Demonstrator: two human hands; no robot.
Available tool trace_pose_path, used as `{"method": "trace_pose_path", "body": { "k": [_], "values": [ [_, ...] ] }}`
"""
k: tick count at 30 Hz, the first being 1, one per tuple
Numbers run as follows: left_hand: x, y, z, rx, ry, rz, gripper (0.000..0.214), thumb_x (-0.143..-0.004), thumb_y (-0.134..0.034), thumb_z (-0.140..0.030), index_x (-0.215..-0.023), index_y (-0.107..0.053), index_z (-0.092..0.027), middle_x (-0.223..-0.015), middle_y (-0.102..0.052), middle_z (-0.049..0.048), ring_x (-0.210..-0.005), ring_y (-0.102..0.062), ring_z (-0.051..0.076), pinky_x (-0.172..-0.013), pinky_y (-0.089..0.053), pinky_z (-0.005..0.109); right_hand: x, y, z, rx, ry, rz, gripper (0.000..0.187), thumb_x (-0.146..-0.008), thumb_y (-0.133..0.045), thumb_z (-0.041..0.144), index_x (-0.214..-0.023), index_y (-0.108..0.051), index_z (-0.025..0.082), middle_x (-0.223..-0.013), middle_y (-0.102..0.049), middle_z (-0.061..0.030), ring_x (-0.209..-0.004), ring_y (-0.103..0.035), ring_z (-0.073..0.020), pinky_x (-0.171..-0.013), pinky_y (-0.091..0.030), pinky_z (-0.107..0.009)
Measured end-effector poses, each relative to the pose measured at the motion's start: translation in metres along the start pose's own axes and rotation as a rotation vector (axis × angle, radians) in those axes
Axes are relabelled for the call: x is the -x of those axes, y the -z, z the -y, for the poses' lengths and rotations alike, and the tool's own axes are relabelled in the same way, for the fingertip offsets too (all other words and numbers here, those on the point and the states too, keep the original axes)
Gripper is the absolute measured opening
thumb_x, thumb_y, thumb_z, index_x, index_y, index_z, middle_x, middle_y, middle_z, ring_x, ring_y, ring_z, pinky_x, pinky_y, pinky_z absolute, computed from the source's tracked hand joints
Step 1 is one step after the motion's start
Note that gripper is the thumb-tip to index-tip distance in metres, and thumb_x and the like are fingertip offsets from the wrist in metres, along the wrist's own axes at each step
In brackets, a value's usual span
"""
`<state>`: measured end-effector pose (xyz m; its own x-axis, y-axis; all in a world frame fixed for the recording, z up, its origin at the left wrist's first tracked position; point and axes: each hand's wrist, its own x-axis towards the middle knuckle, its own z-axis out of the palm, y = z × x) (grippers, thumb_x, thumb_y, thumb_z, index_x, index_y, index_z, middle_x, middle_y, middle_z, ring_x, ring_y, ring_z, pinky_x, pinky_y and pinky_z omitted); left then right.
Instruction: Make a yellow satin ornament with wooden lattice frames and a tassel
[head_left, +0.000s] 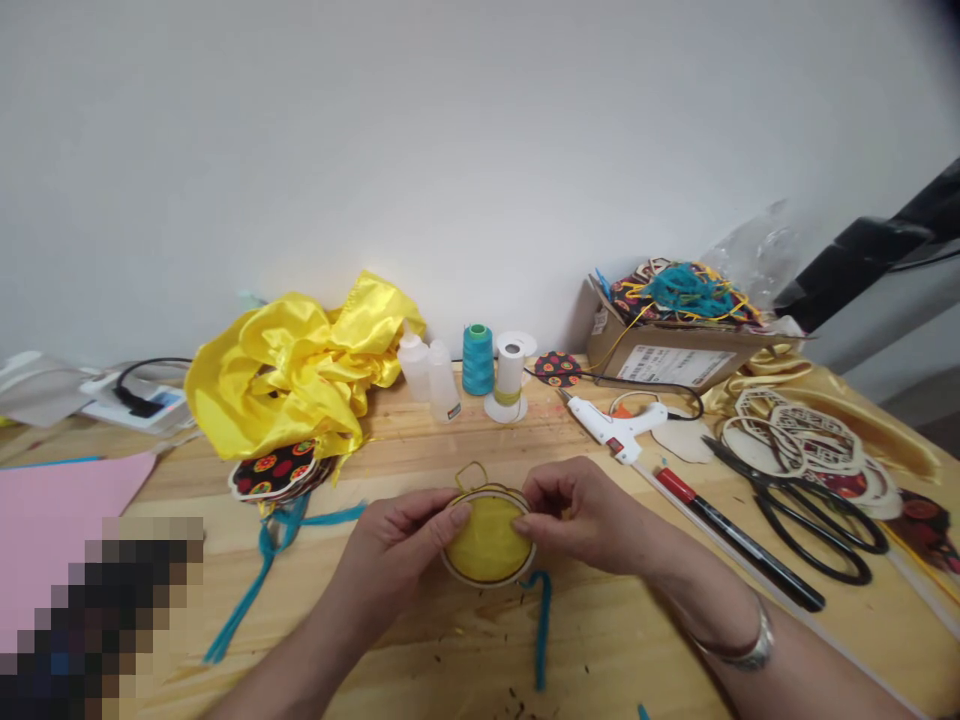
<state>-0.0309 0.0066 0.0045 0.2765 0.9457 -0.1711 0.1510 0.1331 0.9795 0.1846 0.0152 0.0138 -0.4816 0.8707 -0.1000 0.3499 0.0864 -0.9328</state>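
Between my hands is a round yellow fabric disc (pixel 491 540) with a pale rim, held a little above the wooden table. My left hand (pixel 412 540) grips its left edge, thumb on the yellow face. My right hand (pixel 577 515) pinches the right edge between thumb and fingers. A thin yellow cord loop (pixel 471 474) sticks up from the top of the disc. From its lower right hangs a teal ribbon (pixel 542 630). The backs of the fingers' grips are hidden behind the disc.
Behind stand two squeeze bottles (pixel 441 382), a teal thread cone (pixel 478 360) and a white spool (pixel 511 375). Yellow satin (pixel 292 370) lies left. To the right are a glue gun (pixel 619 425), a marker (pixel 739 540), black scissors (pixel 810 520) and a full cardboard box (pixel 660 350).
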Motion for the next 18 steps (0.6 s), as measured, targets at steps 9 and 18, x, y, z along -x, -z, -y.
{"method": "trace_pose_path", "body": {
  "k": [9,18],
  "values": [
    [0.0009,0.0017,0.0034,-0.015,0.0,-0.006,0.026,-0.078,-0.065,-0.037,-0.101,-0.073,-0.028,-0.091,-0.076,-0.0003,-0.085,-0.067,0.02,-0.076,-0.052,0.026,-0.0006,-0.0003,0.0009,-0.003,-0.012,0.011,0.016,-0.075,-0.06,0.022,-0.064,-0.052,0.015,-0.056,-0.044,0.0054,-0.052,-0.036,-0.006,-0.045,-0.027,-0.019],
    [0.0007,-0.0009,0.002,-0.03,-0.017,-0.062,0.026,-0.077,-0.065,-0.037,-0.098,-0.074,-0.024,-0.09,-0.076,0.0018,-0.083,-0.068,0.022,-0.075,-0.054,0.029,-0.0027,-0.002,-0.0047,-0.07,-0.034,0.045,0.02,-0.075,-0.062,0.029,-0.064,-0.053,0.015,-0.057,-0.044,0.0053,-0.052,-0.035,-0.0061,-0.045,-0.026,-0.019]
  ]
}}
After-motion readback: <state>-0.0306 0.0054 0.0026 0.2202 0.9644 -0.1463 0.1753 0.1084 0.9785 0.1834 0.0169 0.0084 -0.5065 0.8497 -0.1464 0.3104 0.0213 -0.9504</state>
